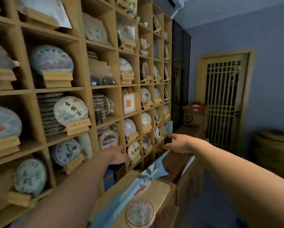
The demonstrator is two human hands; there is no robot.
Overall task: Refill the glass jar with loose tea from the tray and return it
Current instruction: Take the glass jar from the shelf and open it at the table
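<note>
I see no glass jar and no tray of loose tea that I can make out. My left hand (pixel 119 155) reaches forward to the lower cells of the wooden shelf wall (pixel 87 89), next to a wrapped tea cake on a small stand (pixel 134 151). Its fingers are blurred and partly hidden. My right hand (pixel 178 143) is stretched out further right with fingers spread and nothing in it. It hovers just above the top edge of a blue floral paper sheet (pixel 152 171).
The shelf wall holds several round wrapped tea cakes on wooden stands. Cardboard boxes (pixel 156 190) stand below my arms, with a wrapped tea cake (pixel 140 213) on top. A lattice door (pixel 222 102), a carton (pixel 194 117) and a large basket (pixel 274 148) stand at the right.
</note>
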